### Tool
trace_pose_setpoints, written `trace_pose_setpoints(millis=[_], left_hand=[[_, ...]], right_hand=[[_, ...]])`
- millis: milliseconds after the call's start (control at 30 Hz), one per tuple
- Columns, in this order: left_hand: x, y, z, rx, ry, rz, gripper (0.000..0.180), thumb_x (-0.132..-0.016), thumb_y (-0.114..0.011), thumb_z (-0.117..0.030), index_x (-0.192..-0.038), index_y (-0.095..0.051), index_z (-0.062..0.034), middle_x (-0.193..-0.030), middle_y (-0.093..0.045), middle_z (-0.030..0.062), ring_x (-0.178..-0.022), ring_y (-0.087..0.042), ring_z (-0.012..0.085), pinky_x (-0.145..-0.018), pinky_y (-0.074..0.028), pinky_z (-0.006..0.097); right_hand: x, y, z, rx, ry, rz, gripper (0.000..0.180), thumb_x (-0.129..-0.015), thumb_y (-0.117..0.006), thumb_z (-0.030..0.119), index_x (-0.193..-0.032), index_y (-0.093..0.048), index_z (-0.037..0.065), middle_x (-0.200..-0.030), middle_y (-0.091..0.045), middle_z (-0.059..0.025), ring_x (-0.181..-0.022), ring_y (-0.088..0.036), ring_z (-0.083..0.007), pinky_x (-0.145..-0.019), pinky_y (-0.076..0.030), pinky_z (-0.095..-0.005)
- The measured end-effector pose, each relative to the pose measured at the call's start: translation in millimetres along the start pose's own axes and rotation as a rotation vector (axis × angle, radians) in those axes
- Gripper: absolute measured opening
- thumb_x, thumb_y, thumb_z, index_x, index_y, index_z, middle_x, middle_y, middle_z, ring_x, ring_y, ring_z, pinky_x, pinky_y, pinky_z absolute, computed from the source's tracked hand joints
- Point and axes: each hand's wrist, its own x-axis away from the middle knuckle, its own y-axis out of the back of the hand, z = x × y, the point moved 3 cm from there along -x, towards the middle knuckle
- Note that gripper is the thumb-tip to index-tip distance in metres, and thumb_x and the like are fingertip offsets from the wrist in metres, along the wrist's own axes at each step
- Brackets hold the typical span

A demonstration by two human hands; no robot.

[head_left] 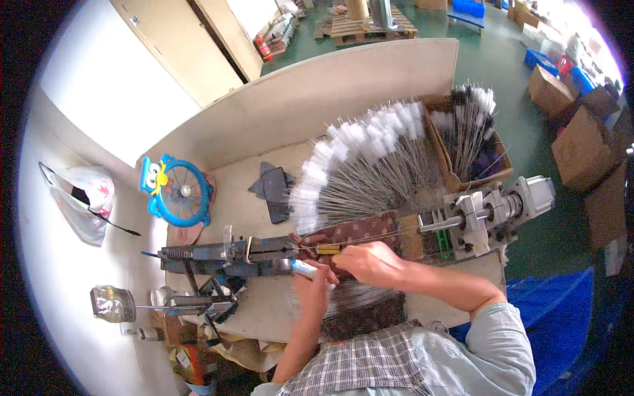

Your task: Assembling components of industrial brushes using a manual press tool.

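At the middle of the bench my left hand [314,290] is closed around a white cylindrical piece [304,268] with a pale blue end. That piece lies against the jaw end of a dark metal clamp fixture [264,249]. My right hand [371,265] is closed just to the right, its fingers curled down; what they hold is hidden. Touching or very near its fingertips is a small yellow block [328,249]. Thin wires [370,237] stretch from the fixture toward a motor-driven spindle [456,221] on the right. Under my hands spreads a bundle of thin wires [356,300].
Behind my hands fans a large pile of white-tipped wire brushes [370,148]. A cardboard box [462,185] holds more, some black. A blue toy-shaped fan [181,191] and a dark phone-like slab [274,191] lie left. A beige panel [317,92] borders the bench's far side.
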Motion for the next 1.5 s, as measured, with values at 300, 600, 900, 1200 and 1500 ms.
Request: trace_pose_setpoints(millis=[300,600,900,1200,1500], left_hand=[[2,28,-33,-0.992,-0.123,-0.057,0.026,-0.073,-0.069,-0.022,-0.085,-0.058,-0.0015,-0.077,-0.062,0.0115,-0.068,-0.060,0.0174,-0.060,-0.047,0.030],[31,198,-26,0.273,0.121,-0.573,0.030,-0.083,-0.062,-0.038,-0.087,-0.056,-0.0090,-0.078,-0.055,0.0011,-0.065,-0.054,0.0140,-0.058,-0.046,0.028],[27,209,-29,0.418,0.008,-0.578,0.020,-0.082,-0.064,-0.029,-0.085,-0.059,-0.0091,-0.068,-0.054,-0.0018,-0.061,-0.050,0.0094,-0.055,-0.042,0.024],[39,117,-28,0.005,-0.190,-0.450,0.008,-0.083,-0.056,-0.012,-0.081,-0.057,-0.0048,-0.065,-0.051,0.0003,-0.062,-0.050,0.0118,-0.059,-0.043,0.026],[-1,-53,-11,0.030,-0.080,0.050,0.016,-0.091,-0.054,-0.016,-0.089,-0.059,-0.0006,-0.078,-0.060,0.0027,-0.065,-0.054,0.0079,-0.060,-0.044,0.022]], right_hand=[[-18,-50,-20,0.178,-0.127,0.010,0.014,-0.069,-0.057,0.008,-0.083,-0.056,0.008,-0.082,-0.052,-0.0097,-0.079,-0.059,-0.0258,-0.065,-0.051,-0.0367],[-13,-29,2,0.152,0.073,0.093,0.009,-0.075,-0.060,0.013,-0.082,-0.058,0.007,-0.085,-0.053,-0.0023,-0.085,-0.051,-0.0209,-0.071,-0.049,-0.0302],[-18,-20,6,0.022,-0.041,0.134,0.024,-0.074,-0.060,0.005,-0.098,-0.059,0.003,-0.090,-0.055,-0.0105,-0.085,-0.057,-0.0291,-0.073,-0.050,-0.0374],[-28,40,17,0.060,-0.073,-0.085,0.020,-0.075,-0.063,0.010,-0.095,-0.062,0.006,-0.083,-0.059,-0.0103,-0.082,-0.059,-0.0290,-0.070,-0.049,-0.0365],[-1,54,-12,-0.073,-0.276,-0.141,0.020,-0.077,-0.064,0.022,-0.089,-0.065,0.006,-0.082,-0.063,-0.0118,-0.080,-0.060,-0.0300,-0.070,-0.049,-0.0380]])
